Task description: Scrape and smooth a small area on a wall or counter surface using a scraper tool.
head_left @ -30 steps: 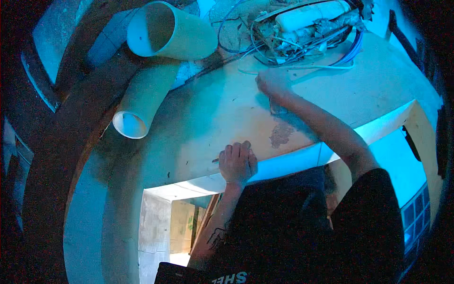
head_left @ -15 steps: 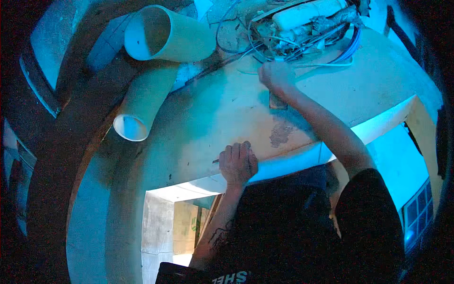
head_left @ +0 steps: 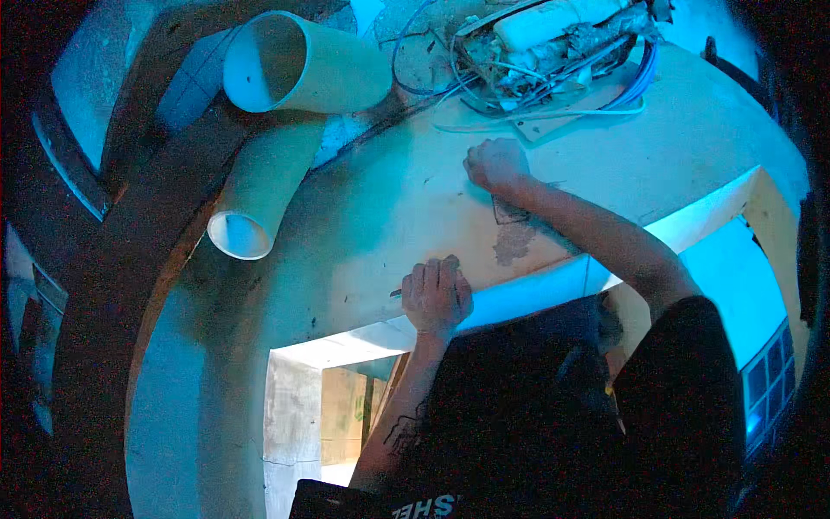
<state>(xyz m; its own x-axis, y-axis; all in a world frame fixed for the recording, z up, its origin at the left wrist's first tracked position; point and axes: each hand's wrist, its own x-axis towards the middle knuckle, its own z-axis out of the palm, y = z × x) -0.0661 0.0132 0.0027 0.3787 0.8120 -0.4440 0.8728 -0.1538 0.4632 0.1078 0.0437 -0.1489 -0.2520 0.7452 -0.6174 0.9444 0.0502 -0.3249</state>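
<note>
My left hand [head_left: 435, 294] is a closed fist resting at the edge of the pale plastered surface [head_left: 380, 225], above a lit opening. A thin dark tip pokes out at its left side; the rest of that object is hidden in the fingers. Farther up and to the right, my right hand [head_left: 498, 164] is also closed, against the same surface. A flat, dark-edged piece [head_left: 508, 212] shows just below its wrist, but whether the fingers grip it I cannot tell. A darker rough patch [head_left: 516, 245] marks the surface below that.
Two wide pale pipes, an upper one [head_left: 346, 69] and a lower one [head_left: 268, 186], jut out at the upper left beside a dark beam [head_left: 104, 320]. A bundle of cables and wrapped debris [head_left: 562, 52] lies at the top. Lit openings bound the surface's lower edge.
My right hand has come down, away from the cable bundle, uncovering a pale flat piece below the cables. My left hand has stayed nearly still.
</note>
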